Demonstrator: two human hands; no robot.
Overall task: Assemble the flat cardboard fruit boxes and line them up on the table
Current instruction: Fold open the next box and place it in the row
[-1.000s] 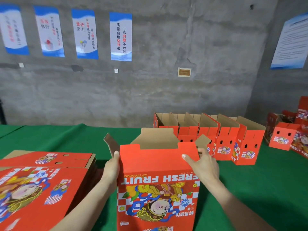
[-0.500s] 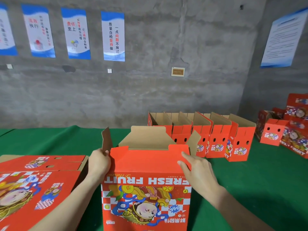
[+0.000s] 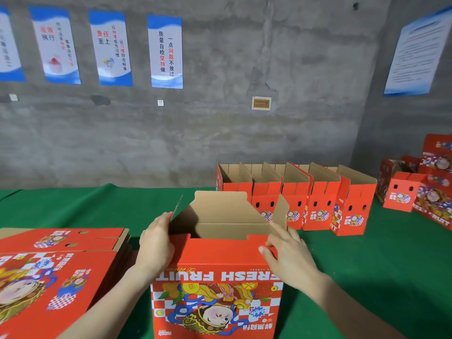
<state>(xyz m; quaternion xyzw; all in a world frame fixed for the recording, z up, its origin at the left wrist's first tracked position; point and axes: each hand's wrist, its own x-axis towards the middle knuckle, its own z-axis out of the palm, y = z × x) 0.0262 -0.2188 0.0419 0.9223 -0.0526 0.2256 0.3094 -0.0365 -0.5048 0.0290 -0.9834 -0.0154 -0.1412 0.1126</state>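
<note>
Fruit box (image 3: 215, 260) reads "FRESH FRUIT" upside down, left hand (image 3: 156, 243) gripping its top left corner, right hand (image 3: 287, 255) pinching the right one.

Open red fruit box (image 3: 215, 277) upright on green desk (image 3: 391, 277), print upside down toward camera, top flaps up. Left hand (image 3: 156, 243) grips its upper left corner. Right hand (image 3: 288, 258) pinches the upper right corner, thumb on front panel. Stack of flat boxes (image 3: 61, 265) just left. Row of assembled boxes (image 3: 318, 199) behind, open tops. More boxes (image 3: 401, 194) far right. Posters (image 3: 165, 51) on concrete wall.
</note>
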